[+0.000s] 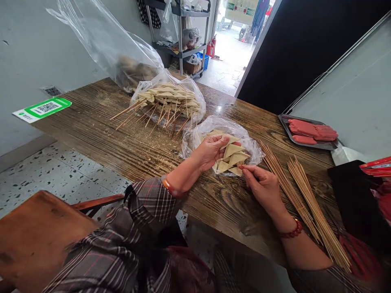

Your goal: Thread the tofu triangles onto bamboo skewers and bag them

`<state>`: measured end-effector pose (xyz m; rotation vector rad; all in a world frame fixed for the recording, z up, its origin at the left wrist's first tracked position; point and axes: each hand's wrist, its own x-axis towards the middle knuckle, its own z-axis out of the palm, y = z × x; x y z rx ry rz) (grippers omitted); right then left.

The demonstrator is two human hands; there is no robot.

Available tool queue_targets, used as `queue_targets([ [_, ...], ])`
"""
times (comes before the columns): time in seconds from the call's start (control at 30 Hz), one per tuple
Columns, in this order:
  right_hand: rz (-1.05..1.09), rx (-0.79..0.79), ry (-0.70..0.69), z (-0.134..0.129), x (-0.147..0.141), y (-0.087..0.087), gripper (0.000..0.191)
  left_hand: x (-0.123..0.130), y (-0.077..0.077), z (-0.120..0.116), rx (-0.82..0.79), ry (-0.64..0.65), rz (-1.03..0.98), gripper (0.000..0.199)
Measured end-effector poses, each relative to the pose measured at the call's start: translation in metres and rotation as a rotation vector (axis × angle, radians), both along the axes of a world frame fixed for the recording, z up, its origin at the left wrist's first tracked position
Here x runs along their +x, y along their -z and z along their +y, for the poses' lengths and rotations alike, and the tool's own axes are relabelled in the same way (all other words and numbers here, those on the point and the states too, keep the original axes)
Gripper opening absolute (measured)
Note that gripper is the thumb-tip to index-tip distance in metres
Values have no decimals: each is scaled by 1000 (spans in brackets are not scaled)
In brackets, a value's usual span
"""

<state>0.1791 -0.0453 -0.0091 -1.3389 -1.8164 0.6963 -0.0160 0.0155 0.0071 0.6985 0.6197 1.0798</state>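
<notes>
My left hand (213, 151) is closed on a pale, flat triangular piece (229, 140) above an open clear plastic bag (195, 136). More beige triangular pieces (233, 156) lie in that bag, just under my fingers. At the bag's near right edge, my right hand (262, 183) is pinched; what sits between its fingertips is too small to make out. Behind and to the left, a second plastic bag (200, 97) holds a pile of skewered beige pieces (171, 95), their sticks pointing toward me. Two bundles of thin wooden sticks (285, 191) (317, 211) lie right of my right hand.
A black tray (285, 120) of wrapped red sausages (311, 130) sits at the table's far right. A green-and-white code card (45, 109) is at the left corner. Beyond the wooden table (106, 138) stands a shelf cart (180, 32). A brown stool (45, 236) is at lower left.
</notes>
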Motion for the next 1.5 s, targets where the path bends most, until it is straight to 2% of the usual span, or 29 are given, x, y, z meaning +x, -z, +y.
queue_targets([
  [0.37, -19, -29, -6, -1, 0, -4, 30, 0, 1, 0, 2, 35, -32, 19],
  [0.57, -116, -1, -48, 2, 8, 8, 33, -6, 7, 4, -24, -90, -44, 19],
  [0.73, -122, 68, 119, 5, 14, 10, 32, -2, 11, 5, -45, -119, -91, 25],
  [0.87, -66, 112, 299, 1, 14, 2, 38, 2, 10, 2, -87, -107, -92, 24],
  [0.97, 37, 111, 365, -1, 8, -8, 44, 4, 12, 1, -82, -103, -41, 20],
  [1.03, 72, 84, 352, 1, -1, -21, 46, 5, 14, 1, -88, -100, -31, 19],
  [1.13, 37, 38, 246, 11, -24, -51, 43, 7, 19, 2, -92, -81, -44, 22],
  [1.23, 14, -10, 107, 27, -60, -83, 41, 8, 23, 3, -40, -55, -67, 25],
  [1.3, 38, -68, 19, 40, -89, -98, 42, 9, 24, 3, -6, -56, -64, 27],
  [1.4, 182, -229, -80, 62, -132, -106, 45, 11, 24, 3, -10, -81, -39, 26],
  [1.5, 303, -361, -97, 86, -166, -104, 37, 13, 24, 3, -12, -80, -39, 19],
])
